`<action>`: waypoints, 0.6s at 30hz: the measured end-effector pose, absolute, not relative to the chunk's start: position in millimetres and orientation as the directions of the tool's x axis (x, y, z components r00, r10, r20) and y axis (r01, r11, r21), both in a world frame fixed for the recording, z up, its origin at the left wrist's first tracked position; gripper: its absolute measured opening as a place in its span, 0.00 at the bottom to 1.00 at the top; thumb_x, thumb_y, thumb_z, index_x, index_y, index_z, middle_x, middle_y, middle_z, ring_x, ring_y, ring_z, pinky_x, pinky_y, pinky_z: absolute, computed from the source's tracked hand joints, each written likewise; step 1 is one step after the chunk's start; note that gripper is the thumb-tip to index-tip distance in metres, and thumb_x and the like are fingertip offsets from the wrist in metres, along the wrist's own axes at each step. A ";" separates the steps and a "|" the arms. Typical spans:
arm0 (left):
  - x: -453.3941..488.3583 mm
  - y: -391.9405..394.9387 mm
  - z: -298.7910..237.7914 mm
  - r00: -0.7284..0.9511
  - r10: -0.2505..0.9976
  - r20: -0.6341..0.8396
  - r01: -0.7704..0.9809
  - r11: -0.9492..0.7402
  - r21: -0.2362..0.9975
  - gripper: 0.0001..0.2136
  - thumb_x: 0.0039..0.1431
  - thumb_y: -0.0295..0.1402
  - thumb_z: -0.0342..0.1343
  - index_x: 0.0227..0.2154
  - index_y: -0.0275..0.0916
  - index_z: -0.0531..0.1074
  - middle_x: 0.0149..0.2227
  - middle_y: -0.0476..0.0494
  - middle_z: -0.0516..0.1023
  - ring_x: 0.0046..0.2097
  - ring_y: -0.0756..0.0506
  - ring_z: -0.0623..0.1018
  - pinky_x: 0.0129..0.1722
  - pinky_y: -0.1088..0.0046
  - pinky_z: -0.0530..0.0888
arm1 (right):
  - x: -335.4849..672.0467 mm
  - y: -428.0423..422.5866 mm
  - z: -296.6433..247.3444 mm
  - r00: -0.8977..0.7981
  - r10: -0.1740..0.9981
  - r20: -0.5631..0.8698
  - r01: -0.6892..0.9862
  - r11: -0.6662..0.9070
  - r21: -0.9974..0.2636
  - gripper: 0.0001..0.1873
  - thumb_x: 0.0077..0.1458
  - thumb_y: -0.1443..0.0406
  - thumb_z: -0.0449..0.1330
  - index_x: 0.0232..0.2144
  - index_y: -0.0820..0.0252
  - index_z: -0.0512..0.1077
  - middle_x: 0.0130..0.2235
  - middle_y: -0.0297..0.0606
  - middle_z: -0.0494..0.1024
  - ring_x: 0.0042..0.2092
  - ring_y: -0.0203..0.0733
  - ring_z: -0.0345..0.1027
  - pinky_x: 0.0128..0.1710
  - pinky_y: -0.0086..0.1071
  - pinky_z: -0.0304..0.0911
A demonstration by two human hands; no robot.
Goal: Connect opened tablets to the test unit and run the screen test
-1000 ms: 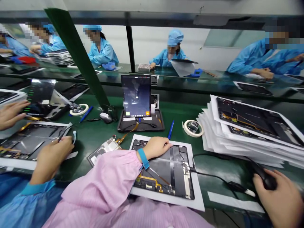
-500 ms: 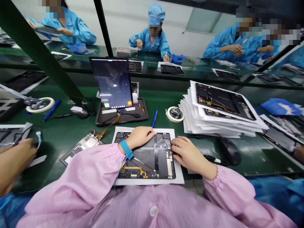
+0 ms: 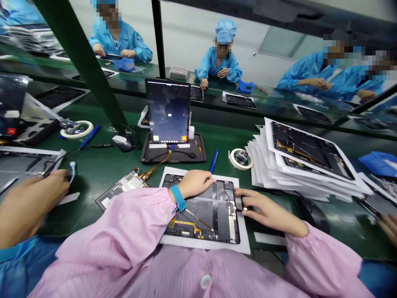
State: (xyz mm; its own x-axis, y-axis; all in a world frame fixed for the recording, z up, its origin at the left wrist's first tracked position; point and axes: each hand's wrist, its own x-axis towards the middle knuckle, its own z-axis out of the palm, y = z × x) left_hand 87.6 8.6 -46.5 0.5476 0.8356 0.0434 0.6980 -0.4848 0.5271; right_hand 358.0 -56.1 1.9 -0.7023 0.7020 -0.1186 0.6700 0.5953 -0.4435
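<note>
Has shifted right hand (image 3: 263, 207), fingers narrowed, from rounded black mouse (image 3: 312, 213) to flat black opened tablet (image 3: 203, 211); rests left hand (image 3: 195, 183) there, grips unclear. Likely fragile: hold rims.

Opened black tablet housing (image 3: 203, 209), flat on a white sheet (image 3: 244, 247), yellow ribbon cable (image 3: 189, 224) near its lower edge.

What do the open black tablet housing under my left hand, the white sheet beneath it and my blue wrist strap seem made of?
Black tablet housing: metal or plastic, unclear which; dark, smooth-looking rim. White sheet: probably matte paper, being thin-edged without shine. Blue wrist strap: perhaps fabric or rubber; it curves closely, fairly dull.
</note>
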 end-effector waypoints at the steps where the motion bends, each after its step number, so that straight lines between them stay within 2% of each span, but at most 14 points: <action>1: 88.5 8.2 -47.0 0.541 0.840 0.039 0.699 -0.475 0.535 0.17 0.63 0.45 0.44 0.31 0.40 0.73 0.32 0.45 0.78 0.35 0.44 0.76 0.32 0.72 0.65 | 366.0 -55.2 4.2 -0.683 0.721 -0.115 0.696 0.595 -0.403 0.08 0.60 0.62 0.54 0.33 0.56 0.72 0.57 0.41 0.66 0.59 0.48 0.59 0.56 0.44 0.60; 3: 91.5 6.6 -45.3 0.524 0.850 0.049 0.693 -0.459 0.556 0.15 0.62 0.43 0.47 0.30 0.40 0.73 0.32 0.45 0.78 0.36 0.45 0.76 0.34 0.72 0.67 | 374.4 -50.0 9.6 -0.636 0.766 -0.090 0.752 0.591 -0.291 0.11 0.57 0.58 0.57 0.40 0.54 0.73 0.61 0.42 0.61 0.61 0.53 0.55 0.56 0.50 0.59; 4: 92.8 5.7 -42.3 0.516 0.853 0.078 0.680 -0.463 0.568 0.13 0.61 0.42 0.48 0.30 0.39 0.73 0.32 0.45 0.78 0.37 0.45 0.75 0.36 0.71 0.67 | 372.6 -44.9 11.8 -0.623 0.779 -0.067 0.769 0.594 -0.238 0.16 0.56 0.56 0.58 0.46 0.53 0.71 0.62 0.43 0.58 0.62 0.54 0.53 0.56 0.51 0.58; 6: 91.5 5.6 -31.4 0.485 0.855 0.184 0.647 -0.492 0.582 0.10 0.59 0.40 0.52 0.33 0.39 0.72 0.36 0.44 0.78 0.41 0.44 0.74 0.41 0.70 0.68 | 355.7 -27.8 12.3 -0.611 0.792 0.013 0.780 0.605 -0.161 0.23 0.57 0.57 0.56 0.55 0.53 0.65 0.62 0.45 0.58 0.61 0.53 0.54 0.56 0.49 0.59; 8: 81.0 10.1 -16.3 0.401 0.865 0.303 0.634 -0.500 0.590 0.09 0.59 0.39 0.52 0.36 0.39 0.71 0.39 0.44 0.77 0.44 0.44 0.73 0.46 0.68 0.67 | 327.1 -1.9 5.5 -0.596 0.794 0.118 0.792 0.606 -0.080 0.20 0.60 0.64 0.51 0.54 0.57 0.66 0.56 0.47 0.67 0.56 0.49 0.62 0.52 0.44 0.61; 10: 58.2 21.0 -2.6 0.234 0.895 0.379 0.660 -0.433 0.615 0.09 0.61 0.38 0.49 0.37 0.39 0.70 0.41 0.43 0.76 0.45 0.44 0.73 0.49 0.68 0.67 | 298.5 28.3 -6.8 -0.598 0.782 0.174 0.795 0.607 0.007 0.18 0.57 0.71 0.48 0.48 0.62 0.70 0.42 0.48 0.75 0.45 0.47 0.69 0.44 0.41 0.63; 11: 42.5 28.4 2.2 0.125 0.908 0.399 0.679 -0.372 0.633 0.10 0.62 0.36 0.47 0.39 0.38 0.70 0.42 0.43 0.76 0.45 0.45 0.73 0.49 0.69 0.66 | 287.7 42.6 -13.2 -0.614 0.768 0.182 0.785 0.619 0.030 0.17 0.55 0.73 0.48 0.45 0.64 0.71 0.35 0.46 0.76 0.39 0.46 0.70 0.40 0.38 0.63; 14: -12.7 52.6 4.4 -0.215 0.900 0.380 0.752 -0.096 0.652 0.13 0.58 0.30 0.48 0.46 0.32 0.66 0.45 0.37 0.74 0.47 0.45 0.72 0.50 0.68 0.66 | 276.3 71.1 -25.3 -0.666 0.718 0.202 0.736 0.677 0.020 0.10 0.51 0.72 0.52 0.35 0.63 0.73 0.26 0.41 0.74 0.30 0.42 0.68 0.33 0.34 0.59; 16: -45.0 65.8 -2.2 -0.262 0.921 0.290 0.805 0.043 0.592 0.16 0.56 0.30 0.51 0.46 0.28 0.66 0.46 0.33 0.73 0.48 0.43 0.70 0.50 0.65 0.65 | 283.2 71.6 -23.4 -0.661 0.708 0.250 0.731 0.683 0.000 0.07 0.52 0.69 0.53 0.33 0.61 0.71 0.25 0.39 0.73 0.29 0.41 0.67 0.32 0.33 0.59; 18: -65.8 74.6 -10.7 -0.248 0.944 0.218 0.835 0.095 0.541 0.17 0.55 0.35 0.54 0.43 0.26 0.68 0.45 0.32 0.73 0.48 0.41 0.68 0.50 0.63 0.63 | 293.4 55.2 -14.5 -0.556 0.721 0.414 0.748 0.651 -0.128 0.07 0.53 0.66 0.54 0.36 0.60 0.68 0.28 0.38 0.73 0.30 0.40 0.67 0.32 0.33 0.60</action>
State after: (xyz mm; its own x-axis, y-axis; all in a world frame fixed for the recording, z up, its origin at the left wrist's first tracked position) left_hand -65.8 74.6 -10.7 -0.2482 0.9440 0.2176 0.8354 0.0948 0.5414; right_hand 293.4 55.2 -14.5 -0.5558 0.7208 0.4141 0.7485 0.6507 -0.1280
